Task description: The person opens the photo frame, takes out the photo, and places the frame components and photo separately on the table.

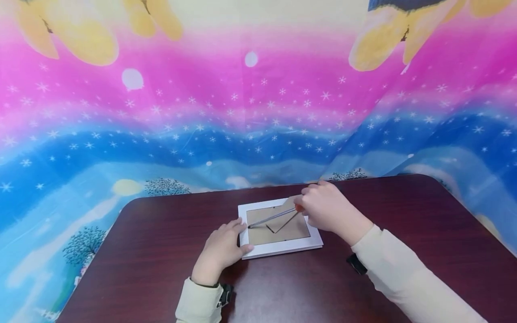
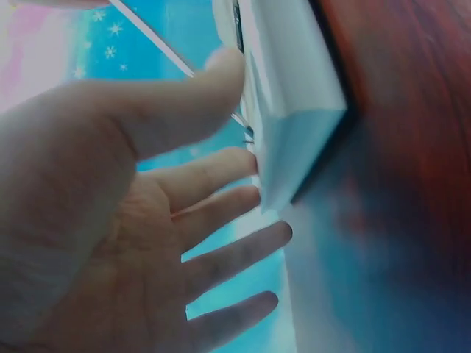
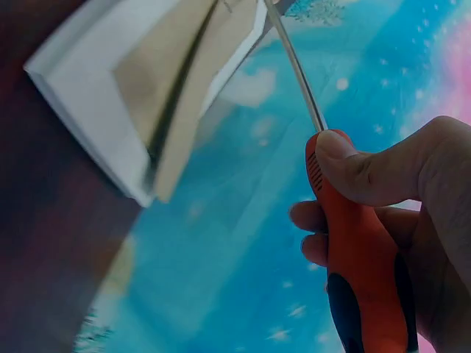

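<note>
A white picture frame [image 1: 282, 246] lies on the table with its brown backing board [image 1: 296, 229] facing up. A folded stand flap stands partly raised from the board. My right hand [image 1: 329, 207] grips a screwdriver by its orange and black handle [image 3: 360, 250]; its metal shaft [image 1: 269, 219] slants down to the left, the tip at the backing's left edge. My left hand [image 1: 222, 247] rests at the frame's left side, thumb and fingertips touching the white border, the other fingers spread in the left wrist view [image 2: 147, 220].
The dark red-brown table [image 1: 161, 242] extends around the frame. Behind it hangs a cloth [image 1: 226, 107] printed with snowflakes and trees, in pink and blue. A dark band is on each wrist.
</note>
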Motion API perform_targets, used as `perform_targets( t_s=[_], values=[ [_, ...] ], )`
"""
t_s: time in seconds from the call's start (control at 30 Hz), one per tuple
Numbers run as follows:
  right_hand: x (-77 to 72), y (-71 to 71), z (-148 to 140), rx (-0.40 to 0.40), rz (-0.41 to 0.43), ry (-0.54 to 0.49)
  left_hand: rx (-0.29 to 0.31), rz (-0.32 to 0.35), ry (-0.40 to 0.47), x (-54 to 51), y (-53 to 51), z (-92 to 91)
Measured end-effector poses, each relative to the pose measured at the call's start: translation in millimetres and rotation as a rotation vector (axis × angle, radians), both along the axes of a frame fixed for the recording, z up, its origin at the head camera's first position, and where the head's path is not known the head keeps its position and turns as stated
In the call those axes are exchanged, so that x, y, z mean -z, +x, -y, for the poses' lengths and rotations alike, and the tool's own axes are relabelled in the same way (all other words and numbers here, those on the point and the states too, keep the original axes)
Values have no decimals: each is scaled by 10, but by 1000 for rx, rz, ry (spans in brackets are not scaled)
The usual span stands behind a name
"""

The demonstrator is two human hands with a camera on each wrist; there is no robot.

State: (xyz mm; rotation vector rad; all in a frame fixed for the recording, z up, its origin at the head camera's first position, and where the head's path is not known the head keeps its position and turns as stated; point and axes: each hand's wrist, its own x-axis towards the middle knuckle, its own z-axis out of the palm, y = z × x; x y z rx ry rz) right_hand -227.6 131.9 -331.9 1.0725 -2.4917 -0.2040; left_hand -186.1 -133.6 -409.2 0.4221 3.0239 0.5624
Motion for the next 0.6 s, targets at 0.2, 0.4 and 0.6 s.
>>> perform_targets(
  t_s=[0.2, 0.4, 0.6],
  values=[
    [262, 34, -154, 35, 50, -128, -2, -33, -24, -23, -52, -27],
    [438, 100, -233, 98, 100, -211, 5, -33, -4, 12, -130, -7],
    [512, 149, -272, 100, 111, -252, 22, -34, 24, 36, -177, 6]
  ],
)
